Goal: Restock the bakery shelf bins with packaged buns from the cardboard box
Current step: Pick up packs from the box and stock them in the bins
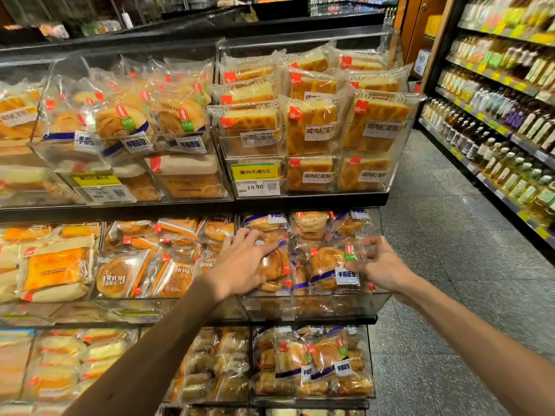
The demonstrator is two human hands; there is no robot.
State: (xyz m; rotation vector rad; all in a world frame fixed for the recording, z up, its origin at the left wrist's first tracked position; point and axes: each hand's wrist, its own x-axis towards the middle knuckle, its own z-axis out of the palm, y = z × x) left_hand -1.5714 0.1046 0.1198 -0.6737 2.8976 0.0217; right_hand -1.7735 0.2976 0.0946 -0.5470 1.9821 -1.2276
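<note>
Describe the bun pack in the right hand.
The bun pack is a clear plastic wrapper around a round golden-brown bun. It bears a blue stripe, a white label with black characters, a red tag and a green-and-red sticker. It stands upright at the front of a clear bin on the middle shelf. The right hand pinches its right edge.

Warm, bright light from above glints off the clear plastic bun wrappers (180,115) and transparent acrylic bin fronts (315,307). Your wide lens bows the black shelf edges (120,211); the left side looks soft, the far background dim.
</note>
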